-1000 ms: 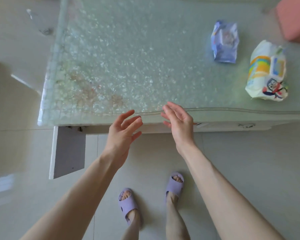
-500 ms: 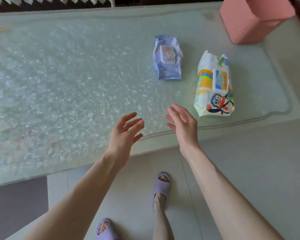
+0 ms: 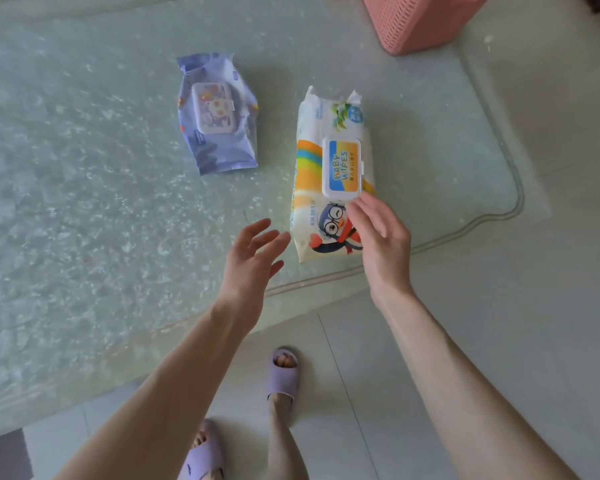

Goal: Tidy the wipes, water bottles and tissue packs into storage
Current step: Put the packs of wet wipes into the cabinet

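Note:
A large white baby-wipes pack [image 3: 317, 174] with a rainbow stripe, a penguin picture and a flip lid lies flat on the glass table [image 3: 84, 202], near its front edge. To its left lies a smaller purple wipes pack [image 3: 217, 114], also flat. My right hand [image 3: 378, 237] hovers open over the near end of the white pack, fingertips just below the lid. My left hand [image 3: 253, 258] is open with spread fingers, just left of the white pack's near corner, apart from it.
A pink perforated basket [image 3: 420, 19] stands at the table's back right. The table's front edge runs diagonally below my hands, with tiled floor [image 3: 499, 306] to the right and my feet in purple slippers [image 3: 281, 375] below.
The view has shifted right and closer to the packs. Both hands have reached forward; the right one now covers the white pack's near end, the left one is beside it.

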